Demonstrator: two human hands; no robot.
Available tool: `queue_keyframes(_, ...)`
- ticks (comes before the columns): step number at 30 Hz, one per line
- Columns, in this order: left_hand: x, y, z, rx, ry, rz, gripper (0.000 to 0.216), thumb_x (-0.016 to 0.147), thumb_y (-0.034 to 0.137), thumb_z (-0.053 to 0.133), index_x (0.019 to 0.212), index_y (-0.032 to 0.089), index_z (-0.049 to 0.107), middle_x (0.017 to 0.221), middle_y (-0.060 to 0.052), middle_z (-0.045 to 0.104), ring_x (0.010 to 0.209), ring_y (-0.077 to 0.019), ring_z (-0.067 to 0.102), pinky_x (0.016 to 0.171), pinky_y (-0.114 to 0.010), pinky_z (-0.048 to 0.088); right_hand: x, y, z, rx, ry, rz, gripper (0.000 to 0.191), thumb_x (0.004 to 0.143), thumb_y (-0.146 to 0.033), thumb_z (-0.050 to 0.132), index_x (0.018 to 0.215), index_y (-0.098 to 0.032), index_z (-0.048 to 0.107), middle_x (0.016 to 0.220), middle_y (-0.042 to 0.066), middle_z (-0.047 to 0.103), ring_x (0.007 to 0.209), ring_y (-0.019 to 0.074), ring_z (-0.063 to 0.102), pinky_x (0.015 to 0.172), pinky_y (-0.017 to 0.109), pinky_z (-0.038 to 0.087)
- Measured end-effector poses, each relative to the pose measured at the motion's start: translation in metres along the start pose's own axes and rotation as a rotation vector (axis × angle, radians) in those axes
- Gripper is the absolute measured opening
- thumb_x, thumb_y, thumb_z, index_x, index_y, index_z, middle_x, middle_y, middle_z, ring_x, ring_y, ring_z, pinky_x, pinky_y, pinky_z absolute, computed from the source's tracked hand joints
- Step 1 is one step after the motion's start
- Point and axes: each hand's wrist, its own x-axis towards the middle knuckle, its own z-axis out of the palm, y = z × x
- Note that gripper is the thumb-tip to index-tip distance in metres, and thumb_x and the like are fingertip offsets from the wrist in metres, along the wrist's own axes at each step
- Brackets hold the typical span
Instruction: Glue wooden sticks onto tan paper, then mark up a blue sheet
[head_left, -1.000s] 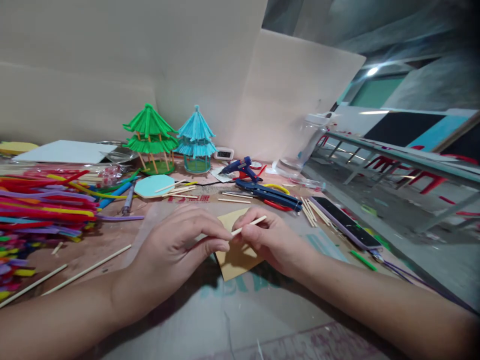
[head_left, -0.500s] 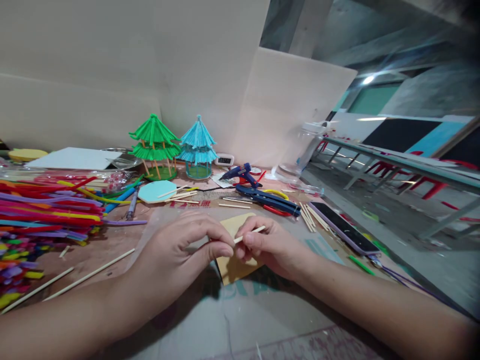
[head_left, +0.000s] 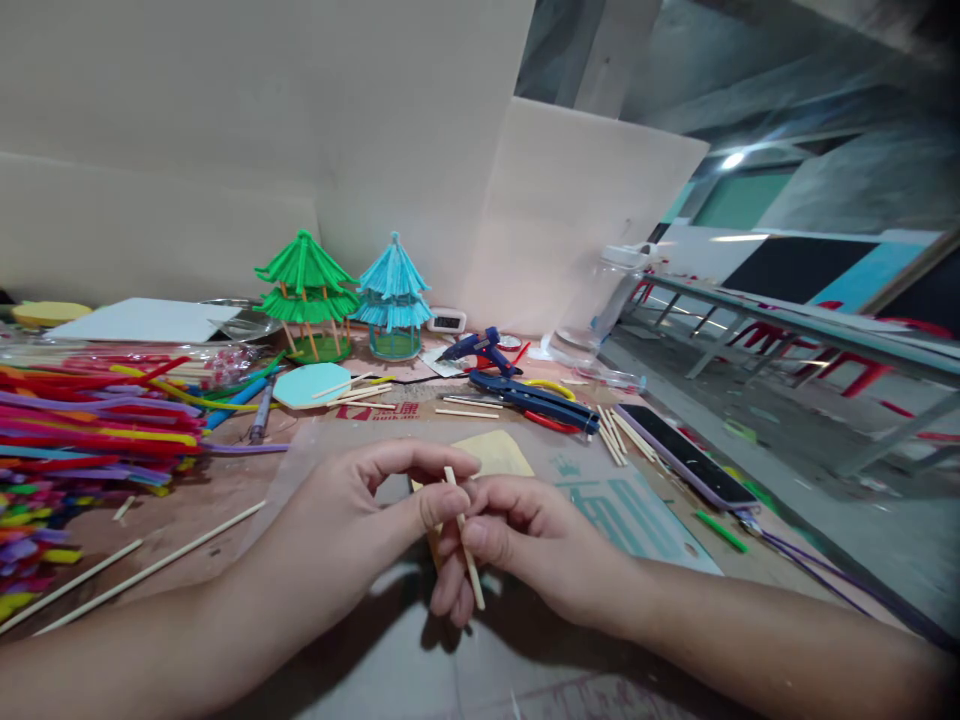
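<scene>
Bench (head_left: pixel 225 490): brown top. Left edge: heap of coloured pipe cleaners (head_left: pixel 90 430); two long skewers (head_left: pixel 150 570) loose nr front-left corner. Back-left: white sheet (head_left: pixel 142 320). Back, centre: green pagoda model (head_left: pixel 307 295) & blue pagoda model (head_left: pixel 394 295) side by side, teal octagon (head_left: pixel 304 385) just in front. Glue gun (head_left: pixel 480 350) to their right, blue-handled pliers (head_left: pixel 536 395) just in front of it. Yellow card (head_left: pixel 499 455) mid-bench, on a clear printed bag (head_left: pixel 630 510). Right edge: phone (head_left: pixel 686 455), screen up, short sticks (head_left: pixel 615 430) beside it.

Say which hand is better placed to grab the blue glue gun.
Right, probably. The blue glue gun lies beyond the right hand, handle end toward that side; the left hand would cross the thin wooden stick both hold.
</scene>
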Motion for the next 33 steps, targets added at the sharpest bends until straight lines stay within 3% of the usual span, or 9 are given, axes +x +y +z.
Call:
queue_keyframes(4, -0.001, -0.004, 0.005, -0.231, -0.049, -0.087, 0.044, 0.088, 0.039, 0.072, 0.128, 0.022, 0.063, 0.065, 0.001, 0.071, 0.049, -0.0195, 0.070, 0.048, -0.029, 0.056, 0.000, 0.000, -0.001, -0.010, -0.008, -0.008, 0.037, 0.090, -0.051, 0.071, 0.086, -0.016, 0.061, 0.072, 0.004, 0.072, 0.064, 0.0141, 0.070, 0.067, 0.029, 0.057)
queue_keyframes(6, 0.000, -0.005, 0.004, -0.259, -0.043, -0.091, 0.046, 0.088, 0.038, 0.073, 0.130, 0.022, 0.062, 0.063, 0.003, 0.069, 0.049, -0.0193, 0.070, 0.049, -0.029, 0.056, 0.000, 0.000, -0.002, -0.004, -0.018, -0.015, 0.036, 0.090, -0.051, 0.071, 0.087, -0.016, 0.062, 0.072, 0.004, 0.072, 0.065, 0.0147, 0.070, 0.068, 0.031, 0.058)
queue_keyframes(19, 0.002, -0.004, 0.000, -0.237, -0.044, -0.061, 0.022, 0.088, 0.040, 0.073, 0.096, 0.022, 0.065, 0.060, 0.002, 0.070, 0.050, -0.0204, 0.070, 0.051, -0.031, 0.057, 0.001, 0.002, -0.001, -0.034, 0.026, -0.012, 0.034, 0.091, -0.049, 0.070, 0.093, -0.017, 0.059, 0.071, 0.003, 0.072, 0.067, 0.0151, 0.070, 0.069, 0.032, 0.057)
queue_keyframes(21, 0.005, -0.002, -0.003, -0.163, 0.025, -0.034, 0.018, 0.086, 0.037, 0.074, 0.089, 0.021, 0.068, 0.065, 0.001, 0.071, 0.054, -0.0188, 0.070, 0.053, -0.030, 0.057, -0.002, 0.003, -0.004, -0.169, 0.132, -0.123, 0.025, 0.098, -0.044, 0.062, 0.101, -0.021, 0.055, 0.079, 0.003, 0.072, 0.072, 0.0157, 0.070, 0.070, 0.033, 0.057)
queue_keyframes(23, 0.008, -0.001, -0.005, -0.067, 0.149, -0.003, 0.017, 0.079, 0.033, 0.079, 0.081, 0.019, 0.070, 0.071, 0.000, 0.071, 0.060, -0.0160, 0.068, 0.055, -0.026, 0.054, -0.004, 0.004, -0.008, -0.467, 0.211, -0.337, 0.013, 0.102, -0.030, 0.056, 0.113, -0.024, 0.055, 0.096, 0.006, 0.073, 0.087, 0.0174, 0.071, 0.079, 0.035, 0.056)
queue_keyframes(25, 0.010, -0.002, -0.005, -0.051, 0.221, 0.007, 0.023, 0.073, 0.034, 0.084, 0.076, 0.018, 0.068, 0.071, 0.001, 0.069, 0.063, -0.0139, 0.065, 0.057, -0.023, 0.052, -0.006, 0.001, -0.012, -0.821, 0.164, -0.566, 0.028, 0.100, -0.015, 0.053, 0.125, -0.027, 0.056, 0.110, 0.008, 0.071, 0.101, 0.0190, 0.069, 0.086, 0.035, 0.054)
queue_keyframes(27, 0.010, -0.003, -0.005, -0.096, 0.202, -0.004, 0.029, 0.072, 0.040, 0.084, 0.073, 0.018, 0.064, 0.067, 0.002, 0.066, 0.061, -0.0128, 0.062, 0.056, -0.023, 0.050, -0.007, -0.003, -0.014, -1.030, 0.059, -0.686, 0.037, 0.098, -0.010, 0.055, 0.130, -0.029, 0.058, 0.109, 0.008, 0.071, 0.100, 0.0192, 0.068, 0.085, 0.034, 0.053)
queue_keyframes(30, 0.011, -0.005, -0.008, 0.035, 0.127, -0.001, 0.028, 0.084, 0.046, 0.072, 0.078, 0.019, 0.065, 0.072, 0.000, 0.068, 0.065, -0.0158, 0.064, 0.060, -0.027, 0.051, -0.008, -0.010, -0.015, -0.965, 0.158, -0.745, 0.021, 0.102, -0.019, 0.054, 0.119, -0.026, 0.065, 0.090, 0.003, 0.069, 0.085, 0.0168, 0.066, 0.077, 0.031, 0.052)
queue_keyframes(33, 0.016, -0.013, -0.022, 0.507, 0.086, 0.150, 0.024, 0.090, 0.043, 0.065, 0.100, 0.023, 0.072, 0.101, -0.005, 0.074, 0.096, -0.0246, 0.068, 0.084, -0.038, 0.055, -0.005, -0.016, -0.021, -0.830, 0.361, -0.701, 0.024, 0.107, -0.030, 0.044, 0.097, -0.022, 0.065, 0.082, 0.001, 0.061, 0.076, 0.0147, 0.059, 0.071, 0.029, 0.048)
